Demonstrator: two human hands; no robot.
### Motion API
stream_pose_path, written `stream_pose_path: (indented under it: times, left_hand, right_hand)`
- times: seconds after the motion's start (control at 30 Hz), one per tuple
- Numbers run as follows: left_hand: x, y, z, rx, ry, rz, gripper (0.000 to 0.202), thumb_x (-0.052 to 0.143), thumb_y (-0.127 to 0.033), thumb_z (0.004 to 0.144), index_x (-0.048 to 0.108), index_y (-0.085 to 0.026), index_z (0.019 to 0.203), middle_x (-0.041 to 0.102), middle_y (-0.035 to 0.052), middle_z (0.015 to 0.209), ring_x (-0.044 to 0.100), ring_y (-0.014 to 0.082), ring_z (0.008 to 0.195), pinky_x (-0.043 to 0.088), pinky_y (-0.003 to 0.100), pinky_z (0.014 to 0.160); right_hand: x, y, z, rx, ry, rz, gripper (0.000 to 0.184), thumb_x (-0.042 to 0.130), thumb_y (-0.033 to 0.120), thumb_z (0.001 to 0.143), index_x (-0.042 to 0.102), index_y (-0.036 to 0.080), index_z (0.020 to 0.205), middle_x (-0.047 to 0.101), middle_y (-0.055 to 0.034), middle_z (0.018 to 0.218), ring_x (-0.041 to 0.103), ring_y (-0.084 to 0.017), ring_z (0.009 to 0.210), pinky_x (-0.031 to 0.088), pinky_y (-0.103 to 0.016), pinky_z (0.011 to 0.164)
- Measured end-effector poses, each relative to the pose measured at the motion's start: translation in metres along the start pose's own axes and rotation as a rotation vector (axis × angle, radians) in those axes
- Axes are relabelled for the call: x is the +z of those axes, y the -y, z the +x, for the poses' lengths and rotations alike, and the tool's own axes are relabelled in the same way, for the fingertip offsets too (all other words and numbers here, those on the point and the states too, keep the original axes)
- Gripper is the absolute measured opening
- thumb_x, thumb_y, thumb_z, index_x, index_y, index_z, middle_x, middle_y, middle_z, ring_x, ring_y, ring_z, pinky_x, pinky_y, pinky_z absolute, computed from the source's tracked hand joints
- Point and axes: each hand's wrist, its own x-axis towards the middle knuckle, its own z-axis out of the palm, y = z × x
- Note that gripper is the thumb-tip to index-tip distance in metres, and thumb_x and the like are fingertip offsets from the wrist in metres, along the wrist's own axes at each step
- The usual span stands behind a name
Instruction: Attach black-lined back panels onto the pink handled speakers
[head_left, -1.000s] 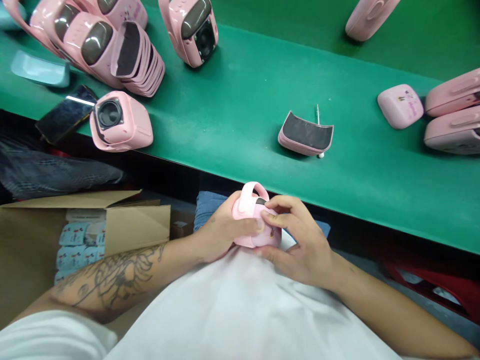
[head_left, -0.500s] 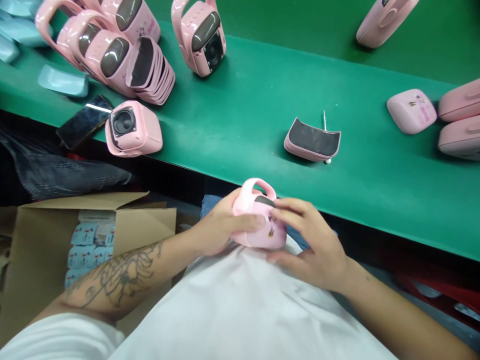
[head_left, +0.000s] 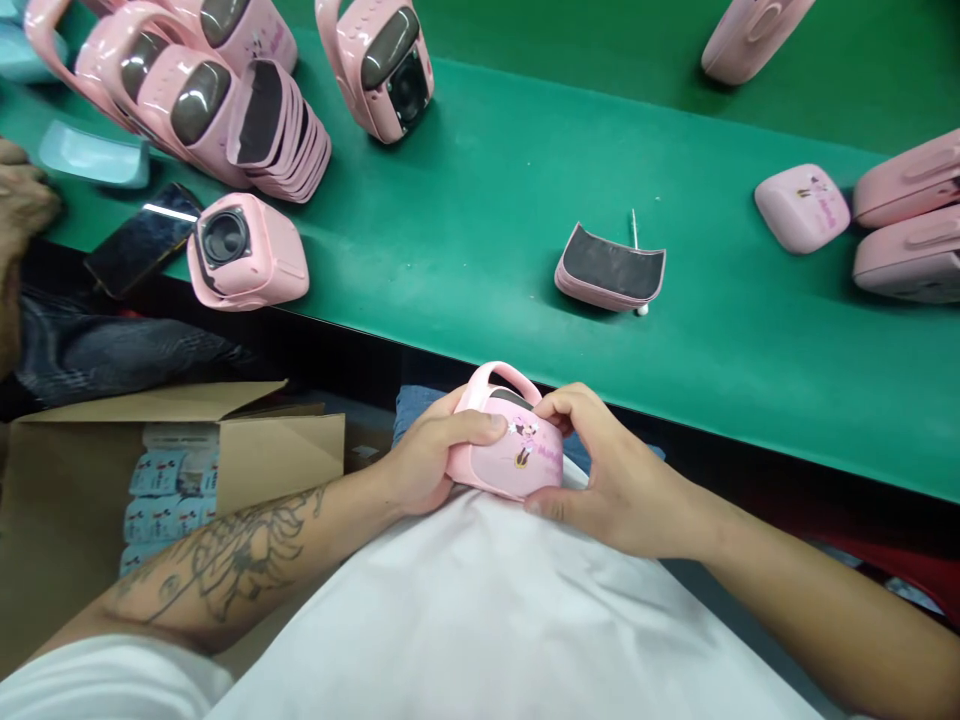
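Observation:
Against the white shirt I hold a pink handled speaker (head_left: pixel 510 450) with a cartoon print facing up and a dark window near its loop handle. My left hand (head_left: pixel 439 450) wraps its handle side, thumb lying on the printed face. Across from it, my right hand (head_left: pixel 600 475) grips the other end, fingertips at the upper edge and thumb at the lower edge. On the table beyond lies a small stack of curved pink panels with dark backing (head_left: pixel 611 270). A thin white stick (head_left: pixel 634 228) pokes out from behind that stack.
Several pink speakers (head_left: pixel 187 100) and a panel stack (head_left: pixel 281 130) crowd the green table's (head_left: pixel 480 200) left end. Nearby are a phone (head_left: pixel 142 240) and a speaker on its side (head_left: pixel 247 250). More pink units (head_left: pixel 911 230) stand right. An open carton (head_left: pixel 281 450) is below left; another person's hand (head_left: pixel 22 210) shows.
My right hand has closed in on the speaker's right end, fingers now curled at its edge. The printed face has turned more toward me. Another person's hand has appeared at the left.

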Motion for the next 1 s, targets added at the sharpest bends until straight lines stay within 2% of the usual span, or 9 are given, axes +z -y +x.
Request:
stream_pose_path:
  times: [0.2, 0.33, 0.4, 0.5, 0.6, 0.67, 0.8, 0.9, 1.0]
  left_hand:
    - [-0.005, 0.008, -0.005, -0.013, -0.057, -0.055, 0.045, 0.075, -0.03, 0.076, 0.071, -0.015, 0.119, 0.078, 0.0126, 0.107, 0.073, 0.0265, 0.087, 0.058, 0.036, 0.075]
    - [-0.012, -0.005, -0.003, 0.12, -0.068, -0.095, 0.047, 0.075, -0.039, 0.079, 0.073, -0.014, 0.119, 0.08, 0.0139, 0.106, 0.077, 0.0327, 0.096, 0.062, 0.042, 0.081]
    - [-0.012, -0.013, -0.003, 0.204, -0.076, -0.106, 0.056, 0.076, -0.046, 0.077, 0.073, -0.014, 0.123, 0.082, 0.014, 0.105, 0.078, 0.0375, 0.101, 0.064, 0.047, 0.084]
    - [-0.011, -0.018, -0.001, 0.322, -0.124, -0.106, 0.064, 0.076, -0.051, 0.074, 0.072, -0.015, 0.127, 0.082, 0.013, 0.098, 0.078, 0.0403, 0.101, 0.065, 0.049, 0.082]
    - [-0.011, -0.015, 0.003, 0.371, -0.2, -0.095, 0.063, 0.076, -0.05, 0.074, 0.072, -0.016, 0.128, 0.083, 0.0115, 0.095, 0.078, 0.0395, 0.104, 0.067, 0.047, 0.08]
    - [-0.01, -0.013, 0.004, 0.384, -0.25, -0.099, 0.063, 0.076, -0.049, 0.074, 0.072, -0.017, 0.127, 0.082, 0.0105, 0.094, 0.078, 0.039, 0.105, 0.067, 0.046, 0.08]
    - [-0.002, -0.008, 0.005, 0.401, -0.318, -0.094, 0.064, 0.076, -0.049, 0.071, 0.073, -0.017, 0.126, 0.082, 0.01, 0.093, 0.077, 0.0405, 0.109, 0.068, 0.047, 0.081]
    - [0.004, 0.001, 0.006, 0.455, -0.341, -0.096, 0.063, 0.074, -0.053, 0.072, 0.074, -0.02, 0.125, 0.082, 0.0099, 0.099, 0.074, 0.0408, 0.114, 0.067, 0.048, 0.084]
    - [-0.004, 0.015, 0.006, 0.524, -0.27, -0.133, 0.063, 0.072, -0.058, 0.075, 0.072, -0.021, 0.126, 0.081, 0.0101, 0.113, 0.071, 0.0407, 0.121, 0.064, 0.047, 0.09]
  right_hand:
    - [0.019, -0.005, -0.005, -0.006, -0.086, -0.038, 0.062, 0.089, 0.03, 0.079, 0.052, 0.028, 0.129, 0.055, -0.0073, 0.126, 0.061, -0.028, 0.117, 0.058, -0.052, 0.101]
    - [0.015, -0.02, 0.006, 0.043, -0.239, 0.157, 0.074, 0.09, 0.059, 0.079, 0.055, 0.024, 0.134, 0.058, -0.012, 0.131, 0.063, -0.027, 0.115, 0.058, -0.05, 0.1]
    - [0.015, -0.025, 0.012, 0.109, -0.155, 0.388, 0.073, 0.074, 0.074, 0.087, 0.057, 0.02, 0.134, 0.066, -0.0126, 0.123, 0.067, -0.025, 0.105, 0.06, -0.044, 0.09]
    - [0.025, -0.026, 0.02, 0.151, 0.088, 0.755, 0.072, 0.057, 0.083, 0.093, 0.069, 0.018, 0.122, 0.074, -0.0124, 0.115, 0.073, -0.021, 0.094, 0.061, -0.035, 0.082]
    - [0.036, -0.016, 0.029, 0.196, 0.141, 1.053, 0.075, 0.062, 0.085, 0.088, 0.074, 0.018, 0.119, 0.078, -0.0133, 0.116, 0.078, -0.022, 0.095, 0.063, -0.03, 0.08]
    - [0.04, -0.008, 0.033, 0.237, 0.137, 1.158, 0.073, 0.07, 0.081, 0.086, 0.074, 0.018, 0.122, 0.08, -0.0134, 0.114, 0.08, -0.022, 0.096, 0.065, -0.03, 0.081]
    - [0.046, 0.001, 0.039, 0.244, 0.104, 1.197, 0.062, 0.077, 0.071, 0.087, 0.075, 0.018, 0.12, 0.082, -0.0138, 0.114, 0.081, -0.026, 0.098, 0.068, -0.033, 0.078]
    - [0.056, -0.002, 0.041, 0.184, -0.004, 1.159, 0.064, 0.075, 0.075, 0.085, 0.076, 0.018, 0.115, 0.083, -0.0132, 0.106, 0.082, -0.029, 0.096, 0.069, -0.041, 0.083]
    - [0.057, -0.007, 0.038, 0.115, -0.086, 1.055, 0.068, 0.073, 0.078, 0.085, 0.075, 0.017, 0.115, 0.083, -0.0125, 0.104, 0.081, -0.032, 0.101, 0.066, -0.048, 0.093]
